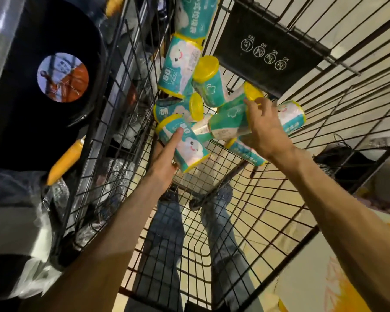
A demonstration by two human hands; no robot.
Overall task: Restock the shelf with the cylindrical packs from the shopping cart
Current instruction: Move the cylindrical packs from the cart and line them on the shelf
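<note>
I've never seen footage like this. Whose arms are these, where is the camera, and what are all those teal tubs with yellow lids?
There is no machine: a person wears a wide-angle camera on the head, looking down at their own two bare arms. They reach into a black wire shopping cart; jeans-clad legs show through its mesh. At its far end lie a heap of teal cylindrical packs with yellow lids. The left hand cradles one pack from below. The right hand closes over another pack. Left of the cart stands a dark, blurred display.

The number "80" is printed on the teal cylindrical packs (pixel 185 145), seen inverted. On the cart's black placard (pixel 266 50), "YES" and three "NO" marks are read beneath pictograms. Other pack lettering is not legible.
</note>
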